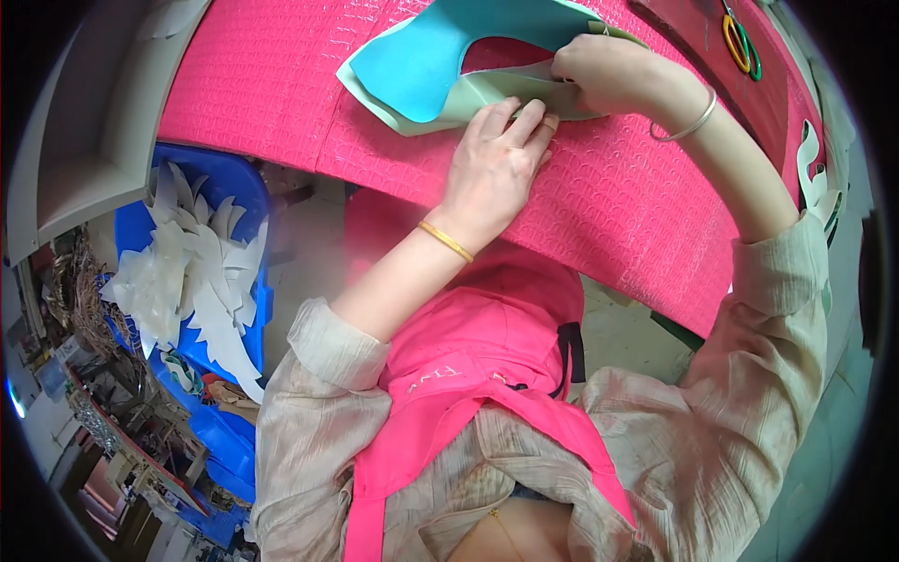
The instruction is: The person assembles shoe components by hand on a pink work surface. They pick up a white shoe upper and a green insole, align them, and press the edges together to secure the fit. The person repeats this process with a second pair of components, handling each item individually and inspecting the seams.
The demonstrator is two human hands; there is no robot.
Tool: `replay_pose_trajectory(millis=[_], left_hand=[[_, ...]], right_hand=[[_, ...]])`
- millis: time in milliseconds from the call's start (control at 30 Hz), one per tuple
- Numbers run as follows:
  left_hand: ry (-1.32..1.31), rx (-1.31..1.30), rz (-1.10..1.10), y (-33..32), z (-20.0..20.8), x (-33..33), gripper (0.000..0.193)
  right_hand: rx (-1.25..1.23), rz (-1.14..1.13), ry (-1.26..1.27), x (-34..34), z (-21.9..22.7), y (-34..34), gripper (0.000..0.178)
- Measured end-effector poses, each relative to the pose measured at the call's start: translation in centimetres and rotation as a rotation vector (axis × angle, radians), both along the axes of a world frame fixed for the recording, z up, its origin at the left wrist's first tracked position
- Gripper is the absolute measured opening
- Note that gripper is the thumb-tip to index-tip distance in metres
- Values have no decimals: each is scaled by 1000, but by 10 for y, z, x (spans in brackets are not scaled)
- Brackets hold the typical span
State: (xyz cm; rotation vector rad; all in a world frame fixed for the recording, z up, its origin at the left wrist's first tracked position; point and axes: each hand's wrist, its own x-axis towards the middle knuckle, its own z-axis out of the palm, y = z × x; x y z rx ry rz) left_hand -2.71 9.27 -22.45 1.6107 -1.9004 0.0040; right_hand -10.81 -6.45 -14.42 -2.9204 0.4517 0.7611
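Observation:
A curved, flexible sheet piece with a turquoise layer (412, 67) and a pale green layer (476, 92) rests on the pink table cover (272, 84), shaped like a shoe upper. My left hand (496, 164) has its fingers bent together over the near pale green edge, gripping it. Further right, my right hand (609, 75) is closed on the same strip, its fingertips mostly hidden behind the knuckles. Between the two hands the pale green edge is folded up. Past my right hand, part of the far end of the piece shows.
Scissors with yellow and green handles (742, 47) lie on a dark red board (712, 42) at far right. Pale green offcuts (815, 173) hang at the right edge. Left, a blue bin (192, 155) holds white scraps (201, 253), beside a grey shelf (103, 122).

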Motion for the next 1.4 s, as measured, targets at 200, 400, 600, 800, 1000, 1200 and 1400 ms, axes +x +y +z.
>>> replay_pose_trajectory(millis=[200,400,600,800,1000,1200,1400], left_hand=[[-3,0,5,-7,0,-15,38],[-70,19,51,-13,0,-27,39],[-42,22,57,-19,-4,-35,41],[-72,6,86,-26,-12,-46,43],[-135,22,135,-36,-8,-62,44],[-302,97,214,-51,-3,-79,41],[-467,-149,-201,-77,16,-53,13]], right_hand=[[-91,52,140,3,1,-1,10],[-111,172,33,-8,-12,-10,17],[-133,104,142,-14,-20,-24,21],[-199,197,-84,-39,-39,-37,26],[-287,200,-25,-48,-42,-40,23],[-115,-277,-186,-40,-16,-37,18],[31,-212,-52,-106,17,-36,45]])
